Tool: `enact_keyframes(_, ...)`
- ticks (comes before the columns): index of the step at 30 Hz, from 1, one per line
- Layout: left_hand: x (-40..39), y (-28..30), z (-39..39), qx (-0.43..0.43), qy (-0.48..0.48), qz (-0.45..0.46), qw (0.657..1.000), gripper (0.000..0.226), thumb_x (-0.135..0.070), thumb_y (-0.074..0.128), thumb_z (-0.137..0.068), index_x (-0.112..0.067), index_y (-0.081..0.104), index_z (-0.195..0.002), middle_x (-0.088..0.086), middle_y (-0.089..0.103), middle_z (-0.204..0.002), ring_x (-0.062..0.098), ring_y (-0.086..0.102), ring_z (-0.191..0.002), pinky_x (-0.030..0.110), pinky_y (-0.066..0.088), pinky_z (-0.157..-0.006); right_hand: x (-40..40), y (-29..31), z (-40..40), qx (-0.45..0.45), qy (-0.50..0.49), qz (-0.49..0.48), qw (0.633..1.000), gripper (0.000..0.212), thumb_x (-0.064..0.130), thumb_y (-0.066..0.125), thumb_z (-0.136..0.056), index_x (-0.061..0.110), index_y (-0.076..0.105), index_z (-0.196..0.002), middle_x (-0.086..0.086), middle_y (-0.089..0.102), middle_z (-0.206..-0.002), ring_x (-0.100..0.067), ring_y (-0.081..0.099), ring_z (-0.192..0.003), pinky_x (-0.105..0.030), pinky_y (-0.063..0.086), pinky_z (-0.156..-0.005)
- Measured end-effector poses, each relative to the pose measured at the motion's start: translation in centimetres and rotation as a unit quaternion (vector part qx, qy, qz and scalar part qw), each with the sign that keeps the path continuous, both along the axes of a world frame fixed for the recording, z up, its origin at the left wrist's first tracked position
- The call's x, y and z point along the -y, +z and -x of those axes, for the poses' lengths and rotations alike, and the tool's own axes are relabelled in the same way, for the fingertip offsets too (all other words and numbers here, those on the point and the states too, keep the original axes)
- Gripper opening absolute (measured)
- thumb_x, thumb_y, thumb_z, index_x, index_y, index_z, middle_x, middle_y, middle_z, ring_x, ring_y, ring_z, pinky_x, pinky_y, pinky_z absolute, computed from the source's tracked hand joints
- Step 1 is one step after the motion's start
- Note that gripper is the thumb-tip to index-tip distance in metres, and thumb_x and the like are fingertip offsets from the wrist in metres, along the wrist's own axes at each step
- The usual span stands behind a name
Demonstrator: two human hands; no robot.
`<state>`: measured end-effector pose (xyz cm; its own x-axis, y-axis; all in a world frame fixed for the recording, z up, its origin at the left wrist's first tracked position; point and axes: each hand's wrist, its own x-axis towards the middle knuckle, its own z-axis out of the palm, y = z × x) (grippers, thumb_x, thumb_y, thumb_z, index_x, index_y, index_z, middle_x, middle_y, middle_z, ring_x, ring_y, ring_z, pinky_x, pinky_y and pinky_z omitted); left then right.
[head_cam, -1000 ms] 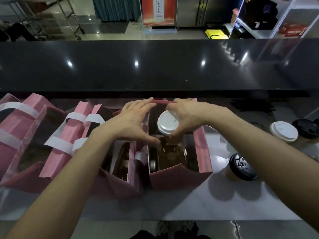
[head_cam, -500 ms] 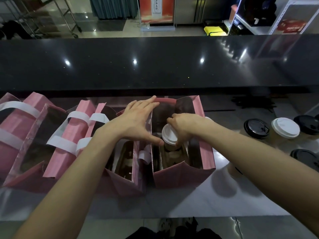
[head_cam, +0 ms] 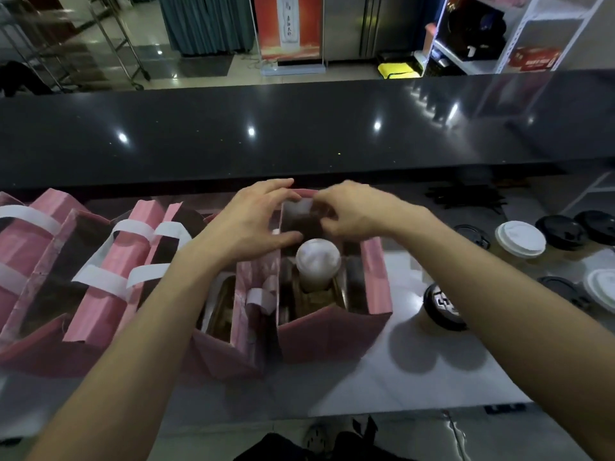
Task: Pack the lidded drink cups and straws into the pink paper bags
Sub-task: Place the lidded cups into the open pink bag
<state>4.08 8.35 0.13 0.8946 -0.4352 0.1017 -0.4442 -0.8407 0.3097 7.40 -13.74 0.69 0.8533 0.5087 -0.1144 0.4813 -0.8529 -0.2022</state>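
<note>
The left hand (head_cam: 253, 224) is laid open-fingered against the left wall of the pink bag (head_cam: 332, 331), apparently to keep its mouth spread. 1 white-lidded cup (head_cam: 317, 262) is seated inside. The right hand (head_cam: 352, 209) is blurred at the far rim; its grip cannot be told.

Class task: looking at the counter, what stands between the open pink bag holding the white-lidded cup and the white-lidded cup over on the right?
In the head view, a black-lidded cup stands between the pink bag and the white-lidded cup; the right forearm crosses above.
</note>
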Motion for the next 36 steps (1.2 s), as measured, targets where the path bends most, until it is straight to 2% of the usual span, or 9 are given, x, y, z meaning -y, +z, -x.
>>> enact_keyframes(3,3.4,1.0,0.4,0.015,-0.016,0.0,1.0,0.063,-0.047,0.081,-0.093,-0.028,0.063,-0.149,-0.004,0.048,-0.167,0.019,0.044,-0.153,0.042,0.037,-0.126,3.7,2.8,1.5,0.048,-0.029,-0.102,0.993,0.037,0.016,0.056,-0.094,0.024,0.076,-0.124,0.004,0.078,-0.114,-0.015,0.069,-0.1,-0.033,0.057,-0.09)
enact_keyframes(8,9.5,1.3,1.6,0.031,-0.027,-0.009,0.999,0.053,-0.049,0.077,-0.096,-0.024,0.068,-0.142,-0.003,0.054,-0.161,0.019,0.049,-0.148,0.043,0.04,-0.124,11.9,2.5,4.4,0.068,-0.099,-0.181,0.976,0.035,0.008,0.055,-0.096,0.02,0.078,-0.119,0.009,0.078,-0.104,-0.01,0.068,-0.094,-0.026,0.054,-0.091)
enact_keyframes(13,13.9,0.6,2.5,0.031,-0.021,-0.02,0.999,0.051,-0.045,0.078,-0.097,-0.024,0.069,-0.142,-0.002,0.056,-0.16,0.019,0.045,-0.153,0.043,0.037,-0.126,18.5,-3.2,7.4,-0.017,-0.134,-0.024,0.991,0.04,0.029,0.066,-0.096,0.019,0.069,-0.135,-0.006,0.071,-0.127,-0.029,0.067,-0.117,-0.039,0.053,-0.1)
enact_keyframes(18,16.0,0.0,3.0,0.033,-0.006,-0.069,0.997,0.051,-0.047,0.078,-0.095,-0.025,0.07,-0.141,-0.002,0.058,-0.158,0.019,0.051,-0.148,0.043,0.04,-0.124,20.6,-9.0,9.9,-0.112,-0.111,0.073,0.985,0.099,0.07,0.082,-0.072,0.021,0.049,-0.152,-0.004,0.055,-0.144,-0.029,0.059,-0.129,-0.044,0.053,-0.104)
enact_keyframes(22,16.5,0.2,3.3,0.029,0.0,-0.096,0.995,0.051,-0.048,0.078,-0.095,-0.025,0.07,-0.14,-0.003,0.057,-0.158,0.021,0.054,-0.145,0.045,0.044,-0.119,20.4,-10.4,10.2,-0.097,-0.093,0.093,0.987,0.078,0.059,0.082,-0.072,0.019,0.054,-0.133,-0.007,0.06,-0.125,-0.031,0.064,-0.116,-0.048,0.058,-0.095)
enact_keyframes(25,16.3,0.7,3.4,0.031,0.006,-0.101,0.994,0.051,-0.048,0.077,-0.095,-0.026,0.07,-0.14,-0.005,0.056,-0.158,0.019,0.053,-0.145,0.042,0.044,-0.118,20.5,-8.6,9.5,-0.073,-0.093,0.083,0.989,0.069,0.057,0.082,-0.071,0.021,0.056,-0.125,-0.005,0.057,-0.116,-0.031,0.064,-0.109,-0.043,0.058,-0.09)
enact_keyframes(28,15.2,1.6,3.2,0.032,0.012,-0.106,0.994,0.051,-0.05,0.076,-0.096,-0.026,0.069,-0.141,-0.005,0.056,-0.157,0.021,0.051,-0.146,0.043,0.041,-0.119,20.4,-4.5,8.5,-0.004,-0.106,0.041,0.994,0.08,0.068,0.079,-0.068,0.022,0.059,-0.131,-0.006,0.055,-0.117,-0.031,0.058,-0.113,-0.042,0.054,-0.093)
enact_keyframes(31,13.3,2.3,2.8,0.028,0.031,-0.111,0.993,0.054,-0.05,0.077,-0.097,-0.026,0.066,-0.144,-0.004,0.052,-0.161,0.023,0.051,-0.146,0.046,0.042,-0.121,19.6,0.7,7.4,0.06,-0.116,-0.026,0.991,0.091,0.074,0.074,-0.067,0.023,0.057,-0.14,-0.005,0.053,-0.121,-0.029,0.053,-0.12,-0.041,0.051,-0.101)
enact_keyframes(36,9.5,2.8,2.7,0.017,0.06,-0.105,0.993,0.058,-0.053,0.077,-0.095,-0.026,0.065,-0.146,-0.004,0.052,-0.16,0.023,0.053,-0.143,0.048,0.047,-0.117,15.6,6.4,5.8,0.099,-0.097,-0.162,0.977,0.086,0.077,0.066,-0.068,0.029,0.056,-0.138,0.002,0.054,-0.12,-0.02,0.054,-0.113,-0.037,0.05,-0.094)
